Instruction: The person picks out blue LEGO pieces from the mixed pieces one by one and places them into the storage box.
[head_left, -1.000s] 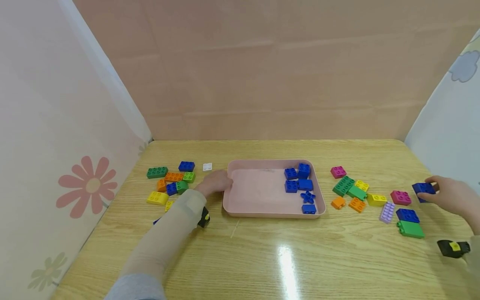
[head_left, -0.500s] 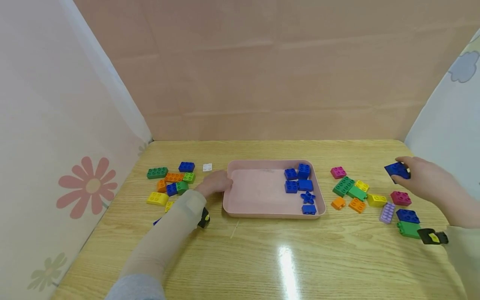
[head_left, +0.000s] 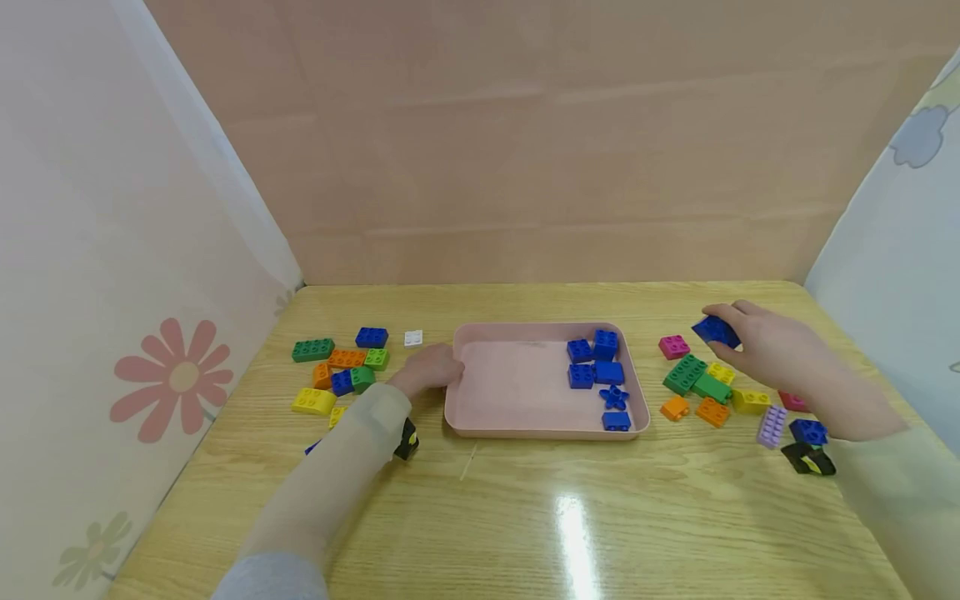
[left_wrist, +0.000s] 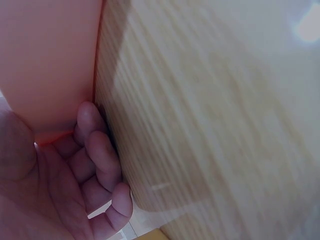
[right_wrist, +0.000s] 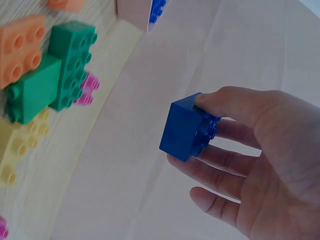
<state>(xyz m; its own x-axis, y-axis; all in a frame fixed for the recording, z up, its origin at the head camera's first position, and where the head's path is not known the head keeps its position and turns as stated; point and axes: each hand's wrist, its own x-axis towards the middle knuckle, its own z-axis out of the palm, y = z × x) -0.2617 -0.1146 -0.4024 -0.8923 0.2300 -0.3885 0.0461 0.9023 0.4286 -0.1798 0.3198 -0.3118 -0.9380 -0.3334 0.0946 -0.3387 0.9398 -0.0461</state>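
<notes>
My right hand (head_left: 772,342) pinches a blue toy brick (head_left: 716,331) between thumb and fingers, held up over the bricks on the right. In the right wrist view the studs of that blue brick (right_wrist: 182,127) face the palm. My left hand (head_left: 429,368) grips the left wall of a shallow pink tray (head_left: 517,432). The left wrist view shows the thumb on one side of the tray wall (left_wrist: 55,60) and curled fingers (left_wrist: 102,155) on the other. Several blue bricks (head_left: 581,376) and a blue star-shaped piece (head_left: 614,397) lie in the tray's right part.
Right of the tray lie a magenta brick (head_left: 674,347), green bricks (head_left: 684,374), orange bricks (head_left: 712,412), a yellow brick (head_left: 752,402) and a lilac brick (head_left: 772,426). Another coloured group, with a yellow brick (head_left: 313,401), is on the left. Brown paper (head_left: 555,167) stands behind the table.
My right hand has carried the blue brick leftward from the table's right side toward the tray. The left hand stays on the tray's wall.
</notes>
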